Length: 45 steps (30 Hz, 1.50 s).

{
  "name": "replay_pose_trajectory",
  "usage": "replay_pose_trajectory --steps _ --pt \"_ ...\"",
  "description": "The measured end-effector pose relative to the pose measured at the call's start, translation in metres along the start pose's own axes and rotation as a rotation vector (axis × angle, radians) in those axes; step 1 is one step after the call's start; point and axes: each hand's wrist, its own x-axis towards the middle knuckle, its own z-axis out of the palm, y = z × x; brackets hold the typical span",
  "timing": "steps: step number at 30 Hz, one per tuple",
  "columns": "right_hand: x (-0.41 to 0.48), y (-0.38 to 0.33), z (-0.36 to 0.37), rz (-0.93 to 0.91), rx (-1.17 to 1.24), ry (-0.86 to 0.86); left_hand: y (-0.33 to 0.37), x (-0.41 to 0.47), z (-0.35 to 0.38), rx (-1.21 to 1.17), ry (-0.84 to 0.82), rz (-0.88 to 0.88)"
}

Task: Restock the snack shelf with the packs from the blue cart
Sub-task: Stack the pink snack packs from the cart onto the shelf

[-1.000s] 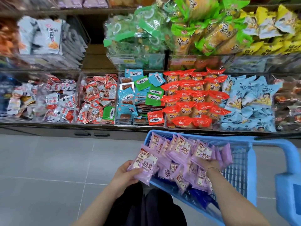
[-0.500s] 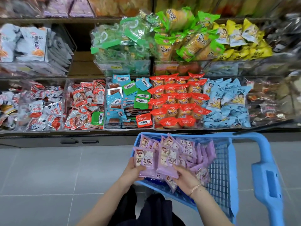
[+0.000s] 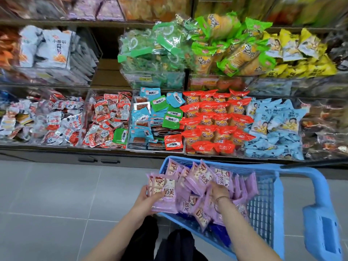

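Currently, purple packs are lying heaped in the blue cart, under both hands. Left hand is gripping a few, thumb on top; right hand is reaching among them, fingers hidden, grip impossible to tell. Snack shelf is standing just ahead.

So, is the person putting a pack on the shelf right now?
No, the left hand and the right hand are both down at the blue cart, gripping purple packs.
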Motion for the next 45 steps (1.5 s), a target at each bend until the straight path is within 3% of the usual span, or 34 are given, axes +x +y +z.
replay_pose_trajectory --steps 3,6,17,23,28,35,45 --pt "0.023 -0.011 0.008 0.112 -0.052 -0.031 -0.008 -0.001 -0.017 -0.028 0.064 0.017" --pt "0.035 -0.018 0.024 0.073 -0.101 -0.026 -0.014 -0.003 -0.032 -0.03 0.122 0.042" --pt "0.042 -0.031 0.044 0.155 0.033 -0.112 -0.015 0.003 -0.042 -0.073 0.194 0.073" --pt "0.043 -0.028 0.044 0.133 0.205 -0.042 -0.013 0.005 -0.04 -0.073 0.181 0.065" --pt "0.042 -0.034 0.041 0.252 0.387 -0.244 -0.015 0.008 -0.035 -0.053 0.159 0.061" --pt "0.009 -0.028 0.021 0.148 0.536 -0.281 -0.017 0.005 -0.032 -0.071 0.177 0.075" --pt "-0.069 -0.013 -0.012 0.146 0.801 -0.684 -0.026 0.005 -0.008 -0.083 0.12 0.086"
